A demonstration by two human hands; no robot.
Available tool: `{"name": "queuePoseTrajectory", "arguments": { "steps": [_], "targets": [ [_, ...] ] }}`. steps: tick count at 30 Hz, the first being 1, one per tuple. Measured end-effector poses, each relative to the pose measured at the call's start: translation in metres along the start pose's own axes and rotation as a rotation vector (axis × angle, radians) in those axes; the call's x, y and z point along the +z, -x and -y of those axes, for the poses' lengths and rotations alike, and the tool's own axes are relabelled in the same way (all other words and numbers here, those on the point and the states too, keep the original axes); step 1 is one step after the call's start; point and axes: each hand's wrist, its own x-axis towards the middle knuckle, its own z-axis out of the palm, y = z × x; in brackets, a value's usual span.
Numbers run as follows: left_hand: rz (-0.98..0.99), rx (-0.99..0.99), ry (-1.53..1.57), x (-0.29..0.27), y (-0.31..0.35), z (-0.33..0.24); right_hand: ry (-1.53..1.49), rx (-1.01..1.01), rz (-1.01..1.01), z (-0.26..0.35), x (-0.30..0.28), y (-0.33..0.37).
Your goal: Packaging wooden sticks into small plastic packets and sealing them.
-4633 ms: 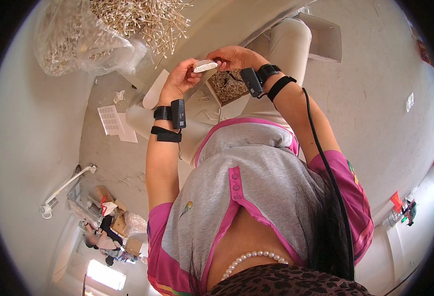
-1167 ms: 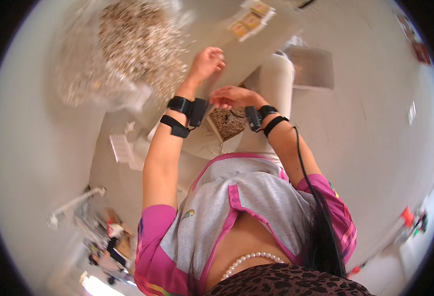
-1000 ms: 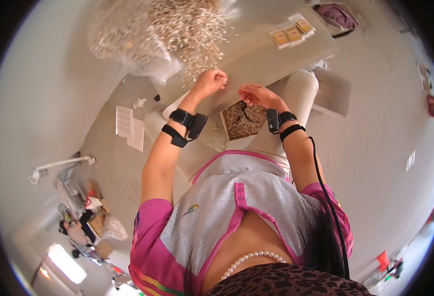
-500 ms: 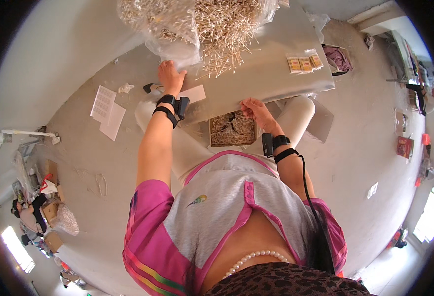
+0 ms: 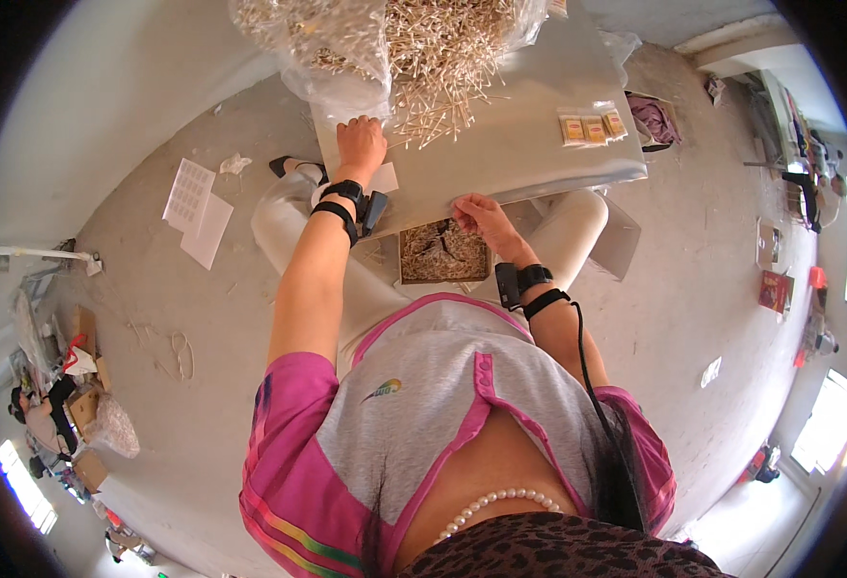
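Observation:
My left hand [image 5: 361,146] is over the table's left side, at the lower edge of a clear plastic bag [image 5: 341,91]. Its fingers curl down and hide what they touch or hold. Just right of it spreads a large heap of thin pale sticks [image 5: 447,67] that look like cotton swabs. At the table's near edge, my right hand [image 5: 483,217] is closed in a pinch; anything between the fingertips is too small to make out. Below that hand, between my legs, sits an open box [image 5: 444,279] holding more small sticks. A white card [image 5: 385,177] lies beside my left wrist.
Several small yellow packets [image 5: 592,127] in clear sleeves lie at the right of the grey table [image 5: 529,159]. White printed sheets [image 5: 202,226] are on the floor at left. A bag with purple cloth [image 5: 652,120] stands past the table's right end. Other people are far off at both sides.
My left hand has moved right along the bag's edge, and its fingers have curled in. My right hand has shifted slightly left along the table edge.

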Motion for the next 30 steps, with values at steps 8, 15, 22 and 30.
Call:
{"name": "queuePoseTrajectory", "arguments": {
  "steps": [8,15,22,30],
  "targets": [
    [0.188,-0.111,0.292,-0.022,0.004,0.028,0.035,-0.070,0.049,0.007,0.004,-0.003],
    [0.529,-0.446,1.329,-0.105,0.029,-0.005,0.153,-0.361,-0.135,0.037,0.040,-0.025],
    [0.460,-0.415,1.905,-0.133,0.086,-0.043,-0.296,-0.227,0.182,0.085,0.082,-0.015],
    [0.204,-0.520,1.627,-0.164,0.098,-0.068,0.146,-0.526,-0.051,0.100,0.089,0.004]
  ]
}}
